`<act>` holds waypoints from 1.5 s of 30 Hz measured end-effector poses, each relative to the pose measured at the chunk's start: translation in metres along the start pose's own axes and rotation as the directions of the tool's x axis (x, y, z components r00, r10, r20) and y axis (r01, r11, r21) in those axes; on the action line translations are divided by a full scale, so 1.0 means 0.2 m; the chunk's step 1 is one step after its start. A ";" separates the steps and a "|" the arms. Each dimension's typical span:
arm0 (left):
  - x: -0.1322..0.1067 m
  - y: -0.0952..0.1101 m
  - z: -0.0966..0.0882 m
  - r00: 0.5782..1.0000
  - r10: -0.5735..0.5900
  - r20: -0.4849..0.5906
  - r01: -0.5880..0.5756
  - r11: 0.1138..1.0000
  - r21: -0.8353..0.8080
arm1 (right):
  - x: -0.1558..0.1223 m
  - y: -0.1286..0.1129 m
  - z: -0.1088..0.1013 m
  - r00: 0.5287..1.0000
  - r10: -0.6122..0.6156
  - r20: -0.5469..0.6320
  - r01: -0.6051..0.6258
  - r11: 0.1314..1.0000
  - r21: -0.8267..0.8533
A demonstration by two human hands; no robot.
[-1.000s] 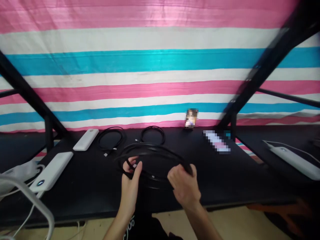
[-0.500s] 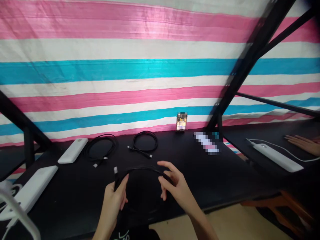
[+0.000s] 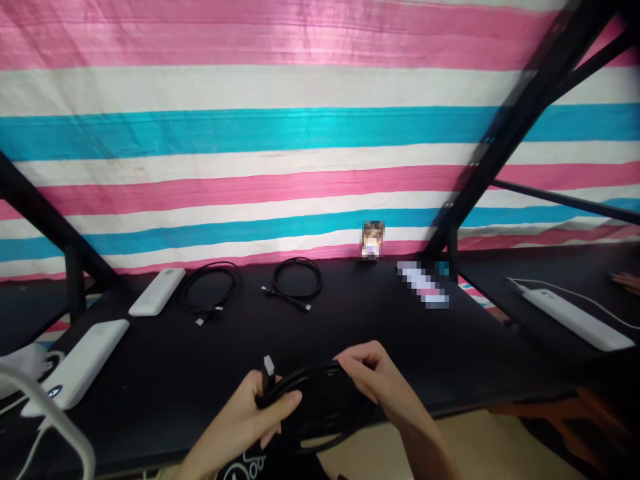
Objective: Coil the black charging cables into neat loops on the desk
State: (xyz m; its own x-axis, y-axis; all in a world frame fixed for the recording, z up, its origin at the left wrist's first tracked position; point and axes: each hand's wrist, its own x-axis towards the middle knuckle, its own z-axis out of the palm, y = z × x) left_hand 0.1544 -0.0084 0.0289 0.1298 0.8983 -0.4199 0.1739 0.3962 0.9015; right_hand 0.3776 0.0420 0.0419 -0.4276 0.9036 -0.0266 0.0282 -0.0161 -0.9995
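A black cable (image 3: 313,371) is looped between my hands above the front edge of the black table. My left hand (image 3: 255,410) is closed around the bundled strands, with one light-coloured plug (image 3: 269,365) sticking up beside the thumb. On the other side of the loop, my right hand (image 3: 377,380) pinches the cable between thumb and fingers. The lower part of the loop hangs near my lap, dark against dark, so its other end cannot be made out. Farther back lie two coiled black cables (image 3: 210,287), (image 3: 298,277), with their plugs towards me.
Two white power banks (image 3: 157,292), (image 3: 85,363) lie at the left, near a white curved tube (image 3: 60,427). A blurred upright card (image 3: 372,240) and a blurred flat item (image 3: 424,285) are at the back. Rightward, another table holds a white power bank (image 3: 575,319); another person's hand (image 3: 627,283) shows there.
Both hands have moved right and nearer to me with the cable. My right fingers have closed from a spread pose into a pinch. The view has shifted slightly left.
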 end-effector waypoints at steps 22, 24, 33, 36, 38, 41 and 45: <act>0.04 0.17 0.10 0.852 0.005 -0.523 -0.358 0.735 -0.575 | 0.10 0.10 0.25 0.911 0.172 -0.376 0.128 0.747 0.652; 0.05 0.17 0.15 0.839 -0.057 -0.541 -0.345 0.713 -0.611 | 0.13 0.09 0.29 0.889 0.178 -0.421 0.198 0.681 0.705; 0.30 0.06 0.19 0.793 -0.107 -0.600 -0.361 0.711 -0.604 | 0.29 0.14 0.29 0.937 0.044 -0.346 0.080 0.939 0.335; 0.46 0.10 0.10 0.787 0.085 -0.611 -0.439 0.773 -0.458 | 0.42 0.22 0.18 0.945 0.078 -0.317 -0.079 0.997 0.012; 0.58 0.12 0.05 0.794 0.146 -0.591 -0.442 0.805 -0.396 | 0.54 0.26 0.10 0.931 0.075 -0.358 -0.133 0.981 -0.138; 0.76 0.14 -0.02 0.805 0.197 -0.560 -0.399 0.878 -0.265 | 0.73 0.28 -0.02 0.890 0.088 -0.448 -0.159 0.980 -0.124; 0.94 0.13 -0.09 0.843 0.211 -0.495 -0.302 0.947 -0.109 | 0.92 0.29 -0.14 0.849 0.089 -0.522 -0.233 0.948 -0.217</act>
State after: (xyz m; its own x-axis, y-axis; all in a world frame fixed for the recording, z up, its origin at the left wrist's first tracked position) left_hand 0.1656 0.1733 -0.0254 -0.3367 0.9350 -0.1116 0.0189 0.1252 0.9920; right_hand 0.3257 0.2193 -0.0214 0.1108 0.9886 -0.1017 0.3227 -0.1326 -0.9371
